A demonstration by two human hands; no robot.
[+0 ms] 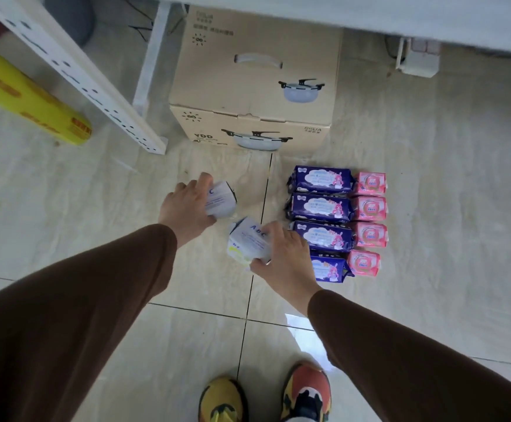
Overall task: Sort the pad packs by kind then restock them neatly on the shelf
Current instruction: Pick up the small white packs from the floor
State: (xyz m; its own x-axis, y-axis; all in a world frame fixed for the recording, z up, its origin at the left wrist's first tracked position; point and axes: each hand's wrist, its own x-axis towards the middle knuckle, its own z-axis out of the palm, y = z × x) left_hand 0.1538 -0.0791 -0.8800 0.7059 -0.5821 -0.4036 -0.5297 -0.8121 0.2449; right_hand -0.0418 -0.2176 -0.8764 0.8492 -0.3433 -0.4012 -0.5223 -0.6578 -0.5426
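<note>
shoes [266,397] nearest; each hand, left hand [187,208], right hand [284,260], grips white pack [248,242].

Lowest purple pack [330,269] half behind right wrist; yellow roll [20,95] cropped left.

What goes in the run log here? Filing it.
left hand: holds white pack | right hand: holds white pack | floor: purple, pink columns
</note>
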